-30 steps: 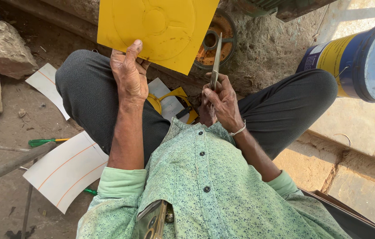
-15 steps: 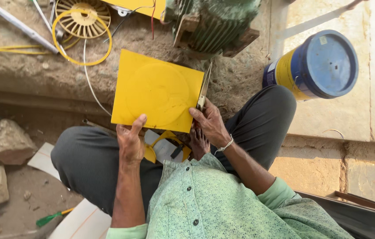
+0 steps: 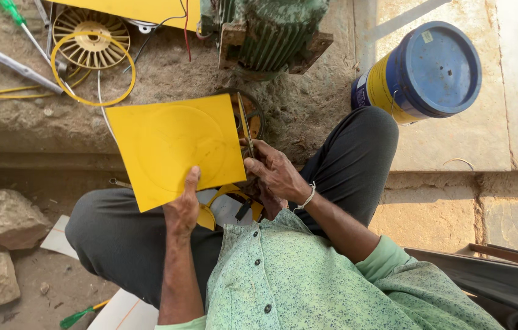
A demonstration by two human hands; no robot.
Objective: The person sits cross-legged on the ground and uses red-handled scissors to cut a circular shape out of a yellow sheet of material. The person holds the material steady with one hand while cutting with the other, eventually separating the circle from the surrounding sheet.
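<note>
Evidently mid-cut: the left hand (image 3: 181,211) has its fingers pinching the lower edge of the yellow sheet (image 3: 173,146) above the lap, the right hand (image 3: 274,174) grips scissors (image 3: 245,125) at its right edge, likely following the scribed circle next.

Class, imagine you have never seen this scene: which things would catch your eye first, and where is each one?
The bright yellow sheet at centre stands out first, held at its lower edge by the left hand while the right hand works scissors at its right edge. Next comes the blue-lidded can, upper right on the stone floor. A green motor sits at the top, with a yellow fan wheel to its left.
</note>
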